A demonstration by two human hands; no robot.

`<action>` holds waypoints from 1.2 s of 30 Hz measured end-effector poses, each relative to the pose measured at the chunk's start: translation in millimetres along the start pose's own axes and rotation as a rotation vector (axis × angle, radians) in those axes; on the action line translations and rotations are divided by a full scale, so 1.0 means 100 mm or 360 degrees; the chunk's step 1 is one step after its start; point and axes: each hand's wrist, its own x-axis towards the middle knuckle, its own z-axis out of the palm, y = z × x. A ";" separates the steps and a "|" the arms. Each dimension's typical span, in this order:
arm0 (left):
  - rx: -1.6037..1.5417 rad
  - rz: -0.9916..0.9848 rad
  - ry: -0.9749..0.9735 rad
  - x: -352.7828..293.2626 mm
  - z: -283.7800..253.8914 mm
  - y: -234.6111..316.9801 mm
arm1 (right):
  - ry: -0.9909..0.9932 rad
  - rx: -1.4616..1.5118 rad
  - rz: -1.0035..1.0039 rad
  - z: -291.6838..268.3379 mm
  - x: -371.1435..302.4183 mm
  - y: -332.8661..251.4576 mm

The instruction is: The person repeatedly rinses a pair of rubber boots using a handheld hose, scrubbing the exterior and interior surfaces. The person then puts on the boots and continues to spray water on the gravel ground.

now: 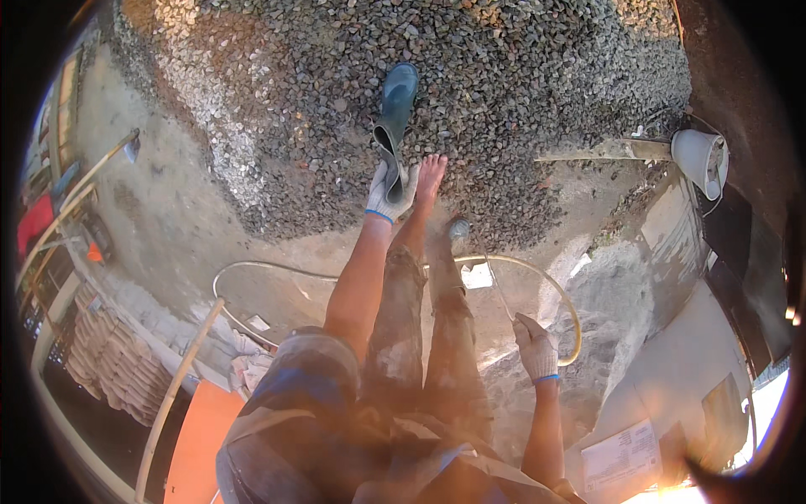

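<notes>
Left hand (387,207): gloved, pale knit with a blue cuff band. Fingers clamped on the upper part of a dark green boot (398,99), with glove material visible on 2 sides of the shaft. The gap between individual fingers cannot be determined.

The boot lies ahead of the person, over the gravel (520,92), its toe pointing away and its shaft running back to the left hand. Whether its sole touches the stones cannot be told. 1 bare foot (431,176) is just to the right of the gripped shaft.

Right hand (537,349): gloved likewise, held low to the right of the legs and well apart from the boot. Fingers appear bent and close together. A thin strand (501,292) ends near the fingertips; whether they hold it cannot be told. A pale yellow hose (564,296) curves beside this hand; contact is not clear.

Surroundings: 1 pale bucket (696,161), tilted, stands at the far right beside a plank (617,150). A wooden pole (179,395) slants at the left.
</notes>
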 end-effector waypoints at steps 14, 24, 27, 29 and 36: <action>0.2896 0.0793 0.1087 -0.55 0.61 -0.20 | 0.0003 0.0056 -0.0053 -0.06 -0.06 0.02; 0.4671 0.0640 0.1074 -0.35 0.93 0.10 | -0.0016 0.0223 -0.0098 0.04 -0.39 0.65; 0.4558 0.0700 0.1018 -0.35 0.91 -0.14 | -0.0028 0.0233 -0.0018 0.05 -0.48 0.87; 0.4956 0.0435 0.0810 -0.42 0.87 -0.35 | -0.0005 0.0245 0.0031 0.05 -0.57 0.98; 0.5346 -0.0090 0.0388 -0.32 -0.27 -0.05 | 0.0165 0.0237 -0.0047 0.20 -0.56 1.55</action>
